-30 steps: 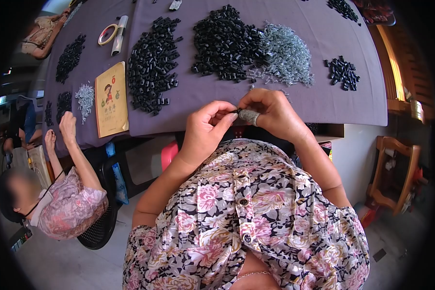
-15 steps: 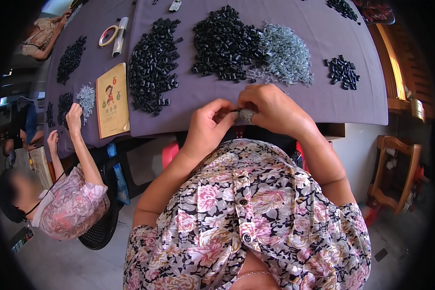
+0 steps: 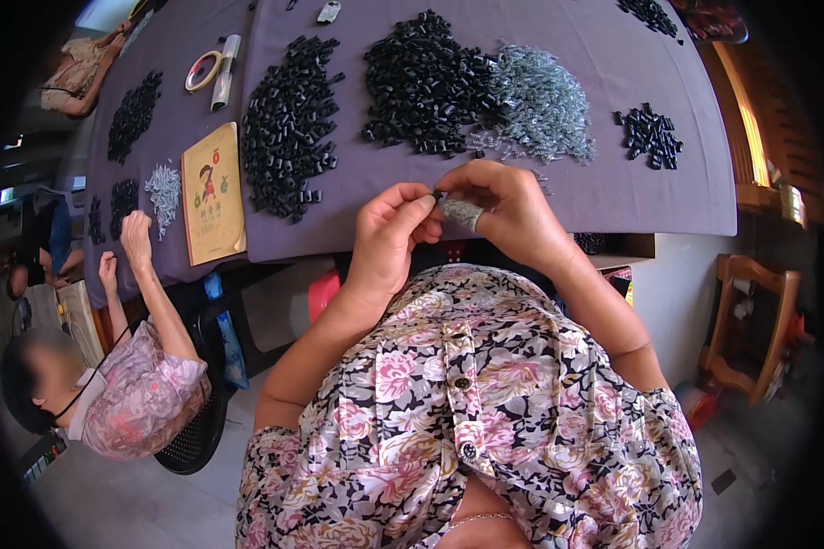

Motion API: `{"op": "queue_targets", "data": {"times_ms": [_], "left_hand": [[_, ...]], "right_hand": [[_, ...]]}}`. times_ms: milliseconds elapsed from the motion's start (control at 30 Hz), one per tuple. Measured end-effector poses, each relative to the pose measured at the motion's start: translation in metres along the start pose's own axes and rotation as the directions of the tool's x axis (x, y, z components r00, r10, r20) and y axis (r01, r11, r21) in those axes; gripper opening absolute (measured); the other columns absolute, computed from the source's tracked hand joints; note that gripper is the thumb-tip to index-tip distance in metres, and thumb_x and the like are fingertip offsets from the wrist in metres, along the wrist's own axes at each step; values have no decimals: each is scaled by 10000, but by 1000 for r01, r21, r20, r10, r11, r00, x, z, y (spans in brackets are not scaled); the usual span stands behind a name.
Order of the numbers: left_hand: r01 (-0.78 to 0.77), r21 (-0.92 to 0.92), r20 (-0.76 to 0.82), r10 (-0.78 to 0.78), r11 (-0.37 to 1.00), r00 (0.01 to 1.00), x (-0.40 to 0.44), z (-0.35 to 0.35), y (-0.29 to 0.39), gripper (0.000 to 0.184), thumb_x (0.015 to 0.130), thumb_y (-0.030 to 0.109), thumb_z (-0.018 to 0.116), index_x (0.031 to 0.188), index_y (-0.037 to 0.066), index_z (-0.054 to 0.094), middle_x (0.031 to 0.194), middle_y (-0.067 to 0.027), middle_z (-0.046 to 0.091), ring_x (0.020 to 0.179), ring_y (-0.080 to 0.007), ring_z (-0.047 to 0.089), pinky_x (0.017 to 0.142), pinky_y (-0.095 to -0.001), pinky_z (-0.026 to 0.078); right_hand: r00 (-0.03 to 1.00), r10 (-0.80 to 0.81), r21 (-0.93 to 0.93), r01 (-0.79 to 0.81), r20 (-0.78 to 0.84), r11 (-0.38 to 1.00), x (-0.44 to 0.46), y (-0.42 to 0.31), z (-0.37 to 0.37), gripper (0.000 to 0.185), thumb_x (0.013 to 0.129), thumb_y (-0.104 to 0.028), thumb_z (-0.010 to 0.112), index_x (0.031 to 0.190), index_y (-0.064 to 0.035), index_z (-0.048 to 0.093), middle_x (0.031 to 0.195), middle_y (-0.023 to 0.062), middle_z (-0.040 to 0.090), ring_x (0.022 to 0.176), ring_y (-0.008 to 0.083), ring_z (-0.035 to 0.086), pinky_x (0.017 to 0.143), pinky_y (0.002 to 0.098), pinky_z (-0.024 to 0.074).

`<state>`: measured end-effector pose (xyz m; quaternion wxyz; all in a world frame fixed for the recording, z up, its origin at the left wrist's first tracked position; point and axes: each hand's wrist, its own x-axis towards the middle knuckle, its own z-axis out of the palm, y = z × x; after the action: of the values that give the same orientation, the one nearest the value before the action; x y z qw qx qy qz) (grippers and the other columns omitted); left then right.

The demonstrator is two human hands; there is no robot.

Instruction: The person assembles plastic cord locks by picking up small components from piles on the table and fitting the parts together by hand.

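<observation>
My left hand (image 3: 393, 231) and my right hand (image 3: 511, 199) meet just in front of the table edge. Between their fingertips is a small black plastic piece (image 3: 439, 196), pinched by the left thumb and forefinger; the right fingertips touch it too. A pale patterned wrap (image 3: 462, 213) covers my right thumb. Beyond my hands lie a big pile of black plastic pieces (image 3: 421, 87) and, touching it, a heap of small metal springs (image 3: 545, 105). Another black pile (image 3: 293, 128) is at the left, and a smaller black cluster (image 3: 648, 135) at the right.
A grey-purple cloth (image 3: 632, 201) covers the table. On its left are a yellow booklet (image 3: 213, 192), a tape roll (image 3: 203, 71) and a clear roll (image 3: 226, 73). A co-worker (image 3: 137, 393) sits at the left by smaller piles. A wooden chair (image 3: 751, 320) stands at the right.
My left hand has turned more upright and my right hand has tilted, showing the black piece and thumb wrap more. The co-worker's raised hand has drawn back from the pale pile.
</observation>
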<state>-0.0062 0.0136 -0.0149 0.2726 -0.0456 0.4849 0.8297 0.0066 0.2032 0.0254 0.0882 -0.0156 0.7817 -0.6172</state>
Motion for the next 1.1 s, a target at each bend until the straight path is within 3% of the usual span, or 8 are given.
{"op": "queue_targets", "data": {"times_ms": [33, 167, 267, 367, 467, 567, 867, 1100], "left_hand": [[1, -30, -2, -1, 1000, 1000, 1, -1, -1, 136, 971, 114, 626, 1054, 10, 650, 868, -51, 692, 711, -105, 640, 672, -228, 523], [24, -37, -1, -24, 999, 1000, 0, -3, -4, 155, 977, 122, 625, 1074, 3, 651, 877, -55, 697, 728, -115, 662, 688, -240, 544], [46, 9, 21, -46, 999, 999, -1, 0, 2, 169, 984, 124, 615, 1092, -2, 651, 910, -70, 708, 754, -126, 680, 704, -247, 560], [81, 53, 51, -84, 995, 995, -1, -3, 6, 180, 990, 126, 605, 1104, -7, 649, 939, -90, 717, 764, -133, 687, 708, -250, 569], [96, 75, 78, -102, 992, 992, -1, -5, 8, 177, 989, 122, 604, 1099, -10, 646, 947, -102, 721, 767, -135, 690, 704, -251, 574], [100, 91, 59, -106, 991, 993, 0, -5, 6, 173, 990, 122, 603, 1094, -11, 644, 936, -100, 721, 757, -130, 685, 706, -252, 569], [39, 159, 66, -50, 987, 997, -1, 0, 3, 166, 1019, 107, 545, 1108, -4, 632, 941, -72, 703, 769, -119, 685, 724, -254, 576], [23, 38, -9, -22, 999, 1000, -3, 7, 5, 150, 1011, 115, 550, 1059, -1, 631, 957, -80, 695, 814, -120, 673, 751, -269, 564]], "right_hand": [[999, -11, 52, 13, -36, 999, -1, 2, 4, 248, 802, 28, 696, 1050, 29, 691, 869, 109, 690, 772, 170, 674, 695, 323, 547], [965, -248, -193, 227, -89, 954, -4, 3, 8, 310, 742, 81, 671, 1043, 14, 704, 902, 143, 680, 826, 267, 699, 722, 337, 551], [966, -245, -187, 226, -85, 956, -2, 8, 7, 331, 719, 95, 653, 1033, 7, 714, 907, 155, 676, 827, 310, 695, 735, 346, 551], [982, -186, -125, 181, -34, 976, -1, 10, 3, 281, 781, 91, 657, 1039, 2, 726, 905, 107, 673, 836, 196, 673, 731, 310, 526], [980, -199, -158, 197, 6, 968, 0, 6, -2, 297, 735, 67, 655, 1019, 6, 719, 907, 162, 675, 825, 330, 687, 744, 368, 550], [961, -278, -251, 270, 2, 930, -2, 5, 0, 314, 729, 58, 652, 1030, 2, 719, 929, 172, 676, 849, 360, 680, 762, 385, 549], [955, -298, -297, 286, 4, 911, -5, 5, 0, 360, 719, 61, 631, 1062, -11, 710, 959, 169, 670, 876, 386, 671, 780, 416, 547], [960, -281, -317, 269, 9, 910, -7, -6, 8, 461, 689, 46, 672, 1145, -22, 673, 990, 138, 654, 898, 374, 664, 771, 419, 551]]}}
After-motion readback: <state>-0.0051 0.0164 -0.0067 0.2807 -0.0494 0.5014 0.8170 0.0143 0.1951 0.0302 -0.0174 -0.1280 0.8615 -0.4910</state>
